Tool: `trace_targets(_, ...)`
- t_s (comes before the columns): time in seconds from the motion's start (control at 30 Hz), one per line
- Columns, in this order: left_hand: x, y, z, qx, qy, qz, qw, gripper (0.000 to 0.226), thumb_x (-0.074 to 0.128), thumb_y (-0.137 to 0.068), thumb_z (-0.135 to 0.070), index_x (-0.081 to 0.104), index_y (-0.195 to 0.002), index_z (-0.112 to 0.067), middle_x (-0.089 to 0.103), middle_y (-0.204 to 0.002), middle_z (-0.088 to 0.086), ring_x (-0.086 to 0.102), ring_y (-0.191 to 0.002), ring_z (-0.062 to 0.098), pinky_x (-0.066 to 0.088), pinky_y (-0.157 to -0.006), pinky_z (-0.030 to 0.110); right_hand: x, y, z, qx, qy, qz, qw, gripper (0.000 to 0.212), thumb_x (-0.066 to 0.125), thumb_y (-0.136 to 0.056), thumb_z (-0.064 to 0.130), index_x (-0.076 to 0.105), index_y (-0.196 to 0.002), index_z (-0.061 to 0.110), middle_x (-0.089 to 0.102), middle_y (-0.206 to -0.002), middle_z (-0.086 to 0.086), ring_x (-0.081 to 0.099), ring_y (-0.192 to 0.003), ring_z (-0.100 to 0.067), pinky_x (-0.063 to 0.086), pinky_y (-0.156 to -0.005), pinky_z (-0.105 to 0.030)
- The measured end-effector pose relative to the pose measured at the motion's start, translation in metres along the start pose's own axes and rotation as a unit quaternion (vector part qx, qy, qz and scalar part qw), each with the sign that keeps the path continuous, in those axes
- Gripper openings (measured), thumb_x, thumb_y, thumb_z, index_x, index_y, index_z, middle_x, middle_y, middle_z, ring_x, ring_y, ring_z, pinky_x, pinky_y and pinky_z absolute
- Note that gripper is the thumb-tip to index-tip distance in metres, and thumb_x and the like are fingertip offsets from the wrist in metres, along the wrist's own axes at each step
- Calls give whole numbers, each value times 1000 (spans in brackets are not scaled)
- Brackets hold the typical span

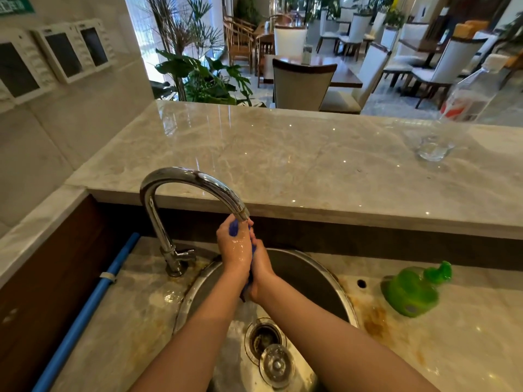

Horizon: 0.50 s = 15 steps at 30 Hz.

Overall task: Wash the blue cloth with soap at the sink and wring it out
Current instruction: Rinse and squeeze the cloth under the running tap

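Our left hand (234,246) and right hand (261,271) curl round the bunched blue cloth (233,229), just under the faucet (195,179) over the sink (305,274). Wet, it looks soft and slippery; we'd grip opposite ends to wring.

Just the one camera, worn on the person's head. It's a wide-angle that faces forward and tilts down over the round steel sink (311,275). It's close in, so both forearms run up from the bottom edge. The left hand (235,246) and right hand (261,271), bunched on the blue cloth (233,228), land near mid-frame under the faucet (184,178). The upper half looks across the marble counter (283,154) to dining chairs (304,83) beyond. Straight edges bow toward the corners.
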State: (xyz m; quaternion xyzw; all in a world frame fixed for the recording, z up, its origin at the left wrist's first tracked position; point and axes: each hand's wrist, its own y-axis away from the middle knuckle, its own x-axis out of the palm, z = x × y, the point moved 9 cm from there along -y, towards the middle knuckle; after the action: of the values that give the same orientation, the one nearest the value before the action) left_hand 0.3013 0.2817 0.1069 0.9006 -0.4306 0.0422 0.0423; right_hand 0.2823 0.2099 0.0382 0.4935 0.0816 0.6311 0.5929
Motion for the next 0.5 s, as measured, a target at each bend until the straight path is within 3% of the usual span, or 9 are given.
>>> trace_targets(0.13, -3, -2, 8, -37, 47, -12, 998, 18, 44, -97, -10, 55, -85, -5, 47, -58, 0, 40, -45, 9, 33, -39, 16, -6, 5, -8, 5, 57, -34, 998, 37, 41, -98, 42, 65, -91, 15, 64, -78, -7, 59, -70, -18, 47, -62, -28)
trace_targets(0.3, -9, 3, 15, -97, 98, -14, 990, 38, 44, -98, -31, 47, -65, -13, 41, -42, -6, 34, -37, 6, 27, -36, 19, -12, 6, -21, 21, 102, -49, 993, 50, 37, -96, 53, 66, -102, 12, 67, -84, -10, 62, -73, -21, 47, -61, -29)
trace_targets(0.5, -10, 3, 23, -186, 122, -9, 975, 41, 45, -97, -36, 46, -63, -14, 37, -40, -5, 30, -33, 8, 27, -39, 23, -15, 4, -17, -12, 169, -59, 984, 43, 31, -97, 47, 54, -82, 14, 51, -57, -4, 44, -46, -14, 29, -45, -22)
